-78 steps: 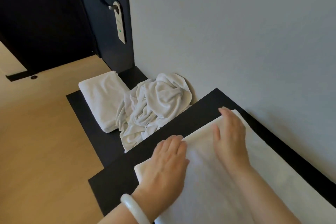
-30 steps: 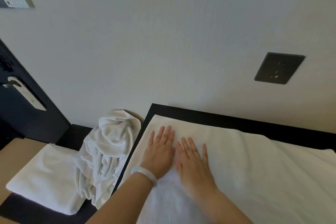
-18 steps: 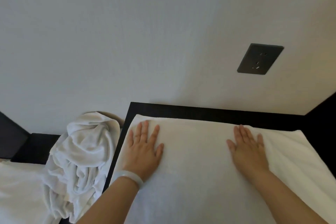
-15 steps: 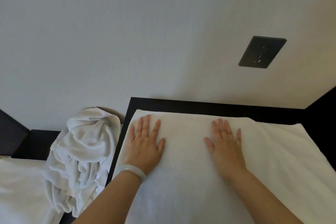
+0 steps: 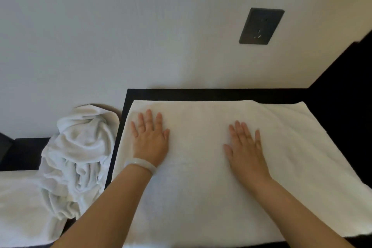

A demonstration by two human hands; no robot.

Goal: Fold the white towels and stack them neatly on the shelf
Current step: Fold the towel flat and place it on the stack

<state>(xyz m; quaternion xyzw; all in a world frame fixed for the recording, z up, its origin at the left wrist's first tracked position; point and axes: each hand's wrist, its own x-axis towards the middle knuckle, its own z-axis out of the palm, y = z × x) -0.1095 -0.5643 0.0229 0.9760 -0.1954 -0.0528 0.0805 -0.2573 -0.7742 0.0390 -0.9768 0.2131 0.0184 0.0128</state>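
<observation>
Rearward, bare shelf (image 5: 201, 94) beyond towel (image 5: 197, 191).

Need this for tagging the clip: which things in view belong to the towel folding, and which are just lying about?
Belongs to the job: spread towel, pressed flat by the left hand and right hand; crumpled towel; neat towel at lower left; black shelf.
Just lying about: wall socket; white bangle on the left wrist.

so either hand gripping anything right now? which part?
Nothing gripped. Left hand and right hand lie flat, fingers straight, pressing the spread white towel.
</observation>
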